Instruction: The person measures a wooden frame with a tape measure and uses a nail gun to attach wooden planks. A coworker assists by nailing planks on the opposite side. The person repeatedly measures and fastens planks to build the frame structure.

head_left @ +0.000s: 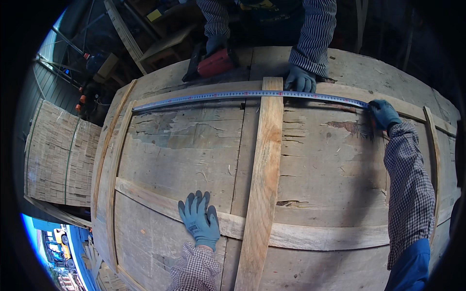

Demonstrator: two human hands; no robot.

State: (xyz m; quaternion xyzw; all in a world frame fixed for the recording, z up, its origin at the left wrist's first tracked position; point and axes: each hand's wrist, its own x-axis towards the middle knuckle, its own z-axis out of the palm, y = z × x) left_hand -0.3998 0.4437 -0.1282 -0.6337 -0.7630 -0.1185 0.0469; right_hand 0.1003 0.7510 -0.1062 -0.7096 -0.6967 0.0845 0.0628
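Observation:
A long measuring tape (233,95) is stretched across the far batten of a big wooden panel (184,145). My right hand (383,114), in a blue glove, grips the tape's right end. My left hand (199,220), gloved too, rests flat with fingers spread on the near cross batten (315,235). A loose upright plank (264,179) lies down the panel's middle, under the tape. Across the panel another person's gloved hand (300,79) presses near the plank's top. That person's other hand (216,43) is on a red power tool (213,63).
A second slatted wooden panel (58,155) lies to the left, lower down. Timber lengths (124,34) and shelving stand behind the other person. Thin battens frame the panel's left edge (109,160) and right edge (434,160).

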